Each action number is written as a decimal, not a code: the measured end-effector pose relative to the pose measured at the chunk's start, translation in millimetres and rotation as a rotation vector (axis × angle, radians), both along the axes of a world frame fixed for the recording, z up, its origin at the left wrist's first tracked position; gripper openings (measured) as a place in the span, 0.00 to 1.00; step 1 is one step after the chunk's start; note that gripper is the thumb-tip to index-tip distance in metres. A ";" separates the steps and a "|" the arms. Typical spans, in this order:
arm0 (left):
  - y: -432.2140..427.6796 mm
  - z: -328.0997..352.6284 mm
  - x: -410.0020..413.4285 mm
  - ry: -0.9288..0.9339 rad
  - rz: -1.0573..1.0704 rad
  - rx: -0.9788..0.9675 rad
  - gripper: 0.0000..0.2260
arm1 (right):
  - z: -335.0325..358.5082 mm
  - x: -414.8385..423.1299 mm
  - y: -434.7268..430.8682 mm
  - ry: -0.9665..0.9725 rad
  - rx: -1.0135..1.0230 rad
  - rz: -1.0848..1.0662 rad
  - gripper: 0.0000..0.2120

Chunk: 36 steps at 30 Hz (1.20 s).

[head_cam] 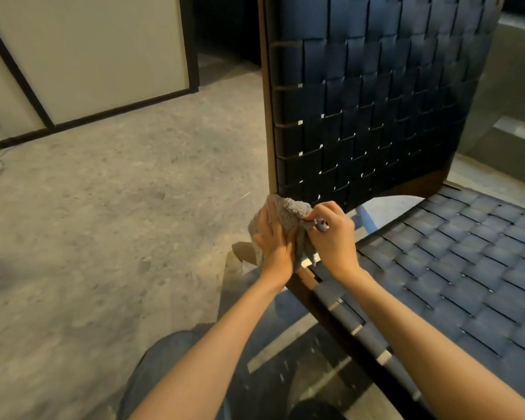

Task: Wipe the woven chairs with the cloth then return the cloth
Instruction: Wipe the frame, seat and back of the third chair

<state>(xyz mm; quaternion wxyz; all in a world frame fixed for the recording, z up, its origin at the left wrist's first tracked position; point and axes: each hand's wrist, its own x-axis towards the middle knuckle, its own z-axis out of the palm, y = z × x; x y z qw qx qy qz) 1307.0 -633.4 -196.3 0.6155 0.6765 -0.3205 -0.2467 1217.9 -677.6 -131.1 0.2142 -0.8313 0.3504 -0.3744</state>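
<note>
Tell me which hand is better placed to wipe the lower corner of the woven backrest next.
Probably the left hand: its palm lies on the cloth at the backrest corner. The right hand only pinches the cloth's edge.

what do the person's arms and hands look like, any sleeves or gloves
Both forearms are bare, with no sleeves in view. The left hand and right hand wear no gloves, and no rings, watch or bracelets show on the fingers or wrists.
</note>
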 end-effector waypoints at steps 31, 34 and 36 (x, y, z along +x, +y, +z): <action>83.6 -16.2 -118.8 0.484 -0.342 0.288 0.29 | -13.8 -119.5 44.7 0.634 0.090 0.194 0.17; 95.8 -11.8 -135.3 0.459 -0.364 0.245 0.31 | -8.3 -138.3 52.0 0.619 0.109 0.188 0.18; 103.7 -5.5 -148.0 0.435 -0.377 0.281 0.31 | -5.2 -150.5 57.5 0.628 0.114 0.157 0.20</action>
